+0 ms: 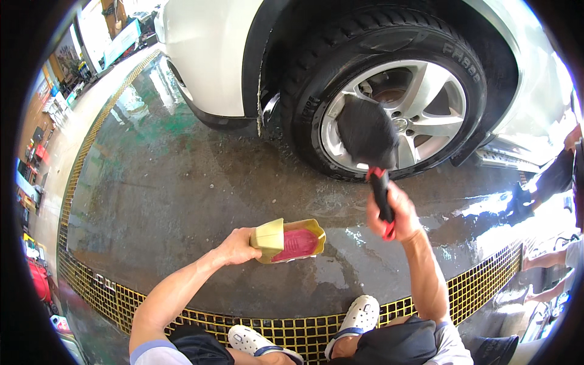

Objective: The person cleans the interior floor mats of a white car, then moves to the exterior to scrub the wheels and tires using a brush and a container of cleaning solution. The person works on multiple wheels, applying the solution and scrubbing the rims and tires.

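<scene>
My right hand (pixel 392 213) is closed round the red and black handle of a wheel brush (pixel 368 131). The brush's thick black head covers the left part of a silver alloy wheel (pixel 435 91); whether it touches the spokes I cannot tell. A black tyre (pixel 304 121) surrounds the wheel. Lower and to the left, my left hand (pixel 239 246) grips a yellow cut-open jug (pixel 319 234) by its handle side, with pinkish-red liquid inside. The jug is held above the floor, its opening facing up.
The white car's body (pixel 207 55) rises over the wheel. Wet dark floor (pixel 182 213) lies beneath, bordered by yellow grating (pixel 292 328) at my white clogs (pixel 362 313). Another person's legs (pixel 550 176) show at the right edge. Assorted gear lines the far left, including a red machine (pixel 39 283).
</scene>
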The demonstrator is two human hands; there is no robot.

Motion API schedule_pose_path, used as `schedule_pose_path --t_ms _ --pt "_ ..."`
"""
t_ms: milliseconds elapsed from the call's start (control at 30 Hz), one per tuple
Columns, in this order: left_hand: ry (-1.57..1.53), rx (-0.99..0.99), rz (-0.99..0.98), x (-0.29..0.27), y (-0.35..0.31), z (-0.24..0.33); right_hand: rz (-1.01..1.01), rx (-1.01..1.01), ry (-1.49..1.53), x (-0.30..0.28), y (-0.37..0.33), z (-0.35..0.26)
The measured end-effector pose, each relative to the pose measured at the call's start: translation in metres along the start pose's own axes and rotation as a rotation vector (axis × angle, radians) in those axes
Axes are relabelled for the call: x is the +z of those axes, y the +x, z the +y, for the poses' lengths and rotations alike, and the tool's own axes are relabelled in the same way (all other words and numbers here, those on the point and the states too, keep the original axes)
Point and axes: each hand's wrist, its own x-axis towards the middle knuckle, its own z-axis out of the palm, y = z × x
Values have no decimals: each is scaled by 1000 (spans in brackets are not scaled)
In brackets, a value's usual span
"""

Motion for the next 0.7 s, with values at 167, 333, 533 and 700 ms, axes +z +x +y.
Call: schedule_pose_path --t_ms 167,333,533,700 --pt "38 -59 -17 -5 -6 13 337 -411 -385 28 53 -71" --pt "82 -49 -44 -5 -4 15 902 -1001 -1579 -8 124 -85" --pt "74 -39 -64 -2 -9 8 358 -695 -1889 -50 121 89" --pt "52 -24 -72 -3 -2 16 82 -233 -2189 -80 68 169"
